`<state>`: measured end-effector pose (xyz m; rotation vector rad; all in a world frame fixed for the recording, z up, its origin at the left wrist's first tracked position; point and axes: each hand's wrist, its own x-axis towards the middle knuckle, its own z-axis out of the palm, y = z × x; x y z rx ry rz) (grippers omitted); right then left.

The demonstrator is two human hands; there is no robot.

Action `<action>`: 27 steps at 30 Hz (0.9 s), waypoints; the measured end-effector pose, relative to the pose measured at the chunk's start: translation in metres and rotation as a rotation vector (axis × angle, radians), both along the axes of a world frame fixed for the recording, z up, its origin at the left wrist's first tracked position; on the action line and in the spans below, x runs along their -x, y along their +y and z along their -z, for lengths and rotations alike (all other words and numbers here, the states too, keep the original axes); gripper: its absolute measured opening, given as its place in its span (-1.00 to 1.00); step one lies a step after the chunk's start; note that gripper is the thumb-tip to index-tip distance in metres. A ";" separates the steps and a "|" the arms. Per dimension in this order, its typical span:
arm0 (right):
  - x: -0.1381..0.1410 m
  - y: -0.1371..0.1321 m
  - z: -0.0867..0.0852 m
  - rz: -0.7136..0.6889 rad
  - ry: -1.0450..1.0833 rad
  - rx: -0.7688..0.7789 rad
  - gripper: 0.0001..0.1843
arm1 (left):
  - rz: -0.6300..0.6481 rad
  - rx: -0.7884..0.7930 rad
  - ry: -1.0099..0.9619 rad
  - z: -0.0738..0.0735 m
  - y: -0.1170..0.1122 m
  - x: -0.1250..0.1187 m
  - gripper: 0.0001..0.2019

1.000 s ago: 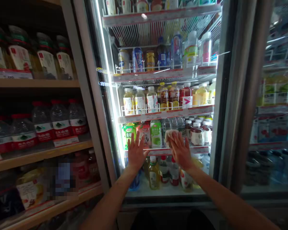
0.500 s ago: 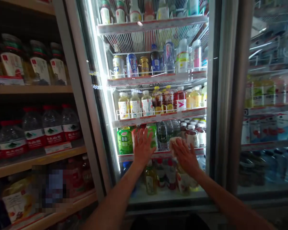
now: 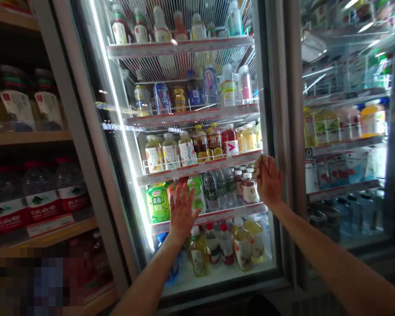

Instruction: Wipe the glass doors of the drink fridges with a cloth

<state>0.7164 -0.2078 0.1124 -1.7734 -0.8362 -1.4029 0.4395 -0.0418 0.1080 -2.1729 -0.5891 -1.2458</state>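
My left hand (image 3: pixel 182 211) lies with spread fingers against the glass door (image 3: pixel 213 281) of a lit drinks fridge, in front of a green package (image 3: pixel 158 204). My right hand (image 3: pixel 270 183) presses a crumpled pale cloth (image 3: pixel 260 166) to the glass beside the door's right frame (image 3: pixel 269 109). Behind the glass, near that hand, stands a brown bottle with a white cap (image 3: pixel 249 188). Part of the cloth is hidden under the fingers.
On the left, a wooden shelf (image 3: pixel 29 138) holds bottles, with red-capped water bottles (image 3: pixel 36 193) below. To the right, a second glass-fronted fridge (image 3: pixel 344 142) holds juices and cartons. A metal upright (image 3: pixel 288 131) separates the two fridges.
My right hand has slid the cloth right and upward across the glass to the door's edge. My left hand stays spread on the glass. The view has turned to the right.
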 end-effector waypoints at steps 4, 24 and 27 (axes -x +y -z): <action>-0.002 -0.013 0.032 -0.023 -0.007 -0.022 -0.39 | 0.006 0.018 -0.004 0.000 -0.002 -0.001 -0.32; 0.077 0.028 0.032 -0.181 -0.166 0.183 -0.34 | -0.003 0.053 0.025 0.000 -0.004 0.000 -0.31; 0.084 0.039 0.024 -0.196 -0.179 0.168 -0.35 | -0.004 0.059 0.049 0.002 -0.003 0.005 -0.29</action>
